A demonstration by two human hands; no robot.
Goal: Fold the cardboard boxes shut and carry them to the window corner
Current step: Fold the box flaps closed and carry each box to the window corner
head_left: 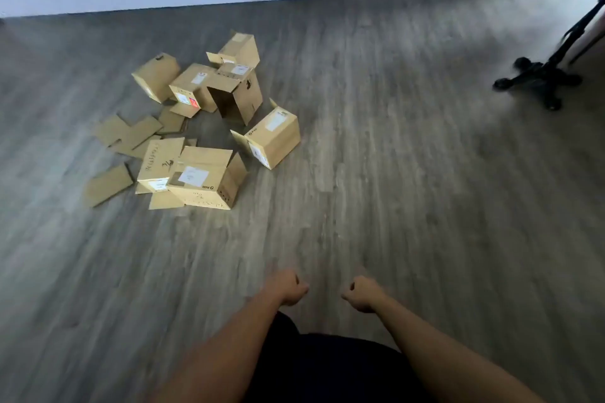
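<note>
Your left hand (288, 286) and right hand (361, 293) hang low in front of you, fingers curled into loose fists, gripping nothing. The cardboard boxes (209, 127) sit heaped on the grey floor (409, 173), far left, several flaps open, flat cardboard pieces (126, 134) beside them.

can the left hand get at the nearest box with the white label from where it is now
Probably not yet: the left hand hangs curled, holding nothing, well short of the box, with only bare floor between.
</note>
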